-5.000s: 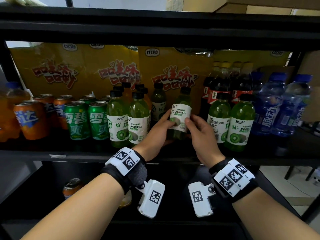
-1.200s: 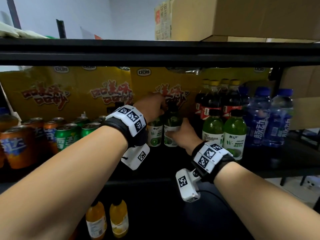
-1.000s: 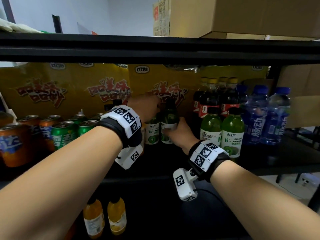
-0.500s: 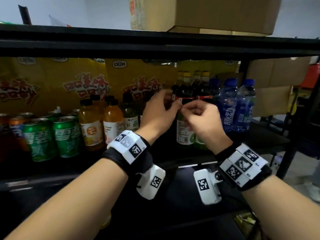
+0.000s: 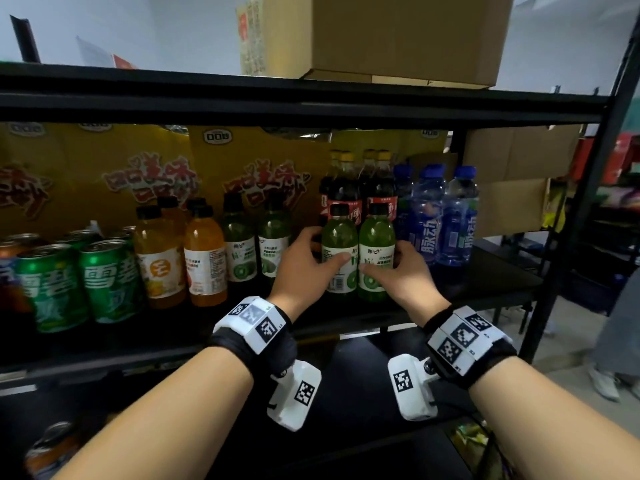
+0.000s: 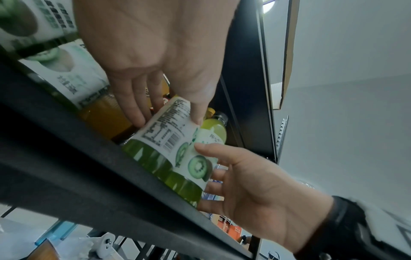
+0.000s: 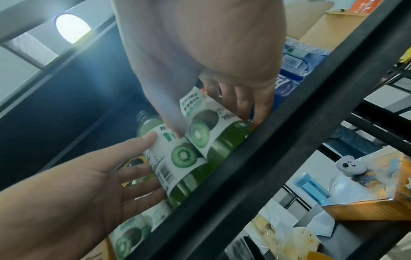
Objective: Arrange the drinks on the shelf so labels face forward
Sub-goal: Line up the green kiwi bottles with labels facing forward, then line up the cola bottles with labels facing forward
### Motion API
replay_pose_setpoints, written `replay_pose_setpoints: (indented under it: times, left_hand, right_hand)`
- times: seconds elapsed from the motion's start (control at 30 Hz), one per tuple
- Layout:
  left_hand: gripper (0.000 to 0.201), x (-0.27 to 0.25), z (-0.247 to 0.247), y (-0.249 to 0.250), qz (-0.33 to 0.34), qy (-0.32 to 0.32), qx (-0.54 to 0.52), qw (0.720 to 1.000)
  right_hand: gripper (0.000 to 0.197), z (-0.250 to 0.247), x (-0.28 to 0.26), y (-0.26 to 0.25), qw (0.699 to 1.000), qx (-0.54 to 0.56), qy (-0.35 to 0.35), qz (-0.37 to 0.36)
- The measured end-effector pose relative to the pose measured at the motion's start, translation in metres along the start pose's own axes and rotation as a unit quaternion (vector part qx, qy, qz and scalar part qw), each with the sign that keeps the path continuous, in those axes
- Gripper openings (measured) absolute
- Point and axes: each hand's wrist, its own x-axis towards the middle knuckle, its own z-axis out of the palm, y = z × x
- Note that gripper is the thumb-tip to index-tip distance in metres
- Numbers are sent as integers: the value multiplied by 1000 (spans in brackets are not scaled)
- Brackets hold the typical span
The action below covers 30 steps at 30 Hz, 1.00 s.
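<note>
At the front edge of the shelf (image 5: 450, 303), two kiwi drink bottles stand upright, touching side by side. The left kiwi bottle (image 5: 339, 252) is gripped by the left hand (image 5: 301, 268): the thumb is laid across the front of its label and the fingers (image 6: 133, 105) are curled round its far side. The right kiwi bottle (image 5: 376, 254) is gripped likewise by the right hand (image 5: 401, 275), with the thumb on the label front and the fingers (image 7: 260, 109) wrapped behind. Both hands are half closed around the bottles, not clenched.

The bottles are judged to be full, so moderately heavy, and of stiff plastic with smooth, somewhat slippery label sleeves. They are best taken at the labelled waist and twisted on their bases rather than lifted. The barcode panel of the left bottle is seen turned partly outward in the wrist views, so a further turn is probably needed. The kiwi picture on the right bottle already faces out.

Beyond them, cola bottles (image 5: 346, 192) and blue bottles (image 5: 457, 216) are lined up, with yellow cartons (image 5: 259, 168) at the back.
</note>
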Motion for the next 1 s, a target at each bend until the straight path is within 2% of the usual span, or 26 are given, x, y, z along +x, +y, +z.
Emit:
replay_pose_setpoints:
  times: [0.3,0.4,0.5,0.6,0.67,0.8,1.0]
  left_hand:
    - [57,-24,-65,-14,-7,63,45,997]
    - [54,-28,-88,-14,3,71,116,991]
    - [53,-28,-105,-12,12,77,222,972]
    - [65,-29,-112,-9,1,98,297,950]
    - [68,-32,-112,-9,2,111,304,946]
    - [52,-36,-113,-12,32,115,287,950]
    - [35,-42,-118,-16,43,139,307,940]
  right_hand:
    - [66,59,-16,-20,995,-7,-94,-37]
    - [64,82,-17,-28,992,6,-118,-38]
    - [57,100,-15,-34,990,7,-138,-42]
    - [51,115,-11,-39,988,2,-149,-40]
    - [53,122,-8,-43,987,-4,-158,-37]
    - [53,132,-8,-48,986,-4,-166,-33]
    - [54,137,-17,-51,984,0,-176,-38]
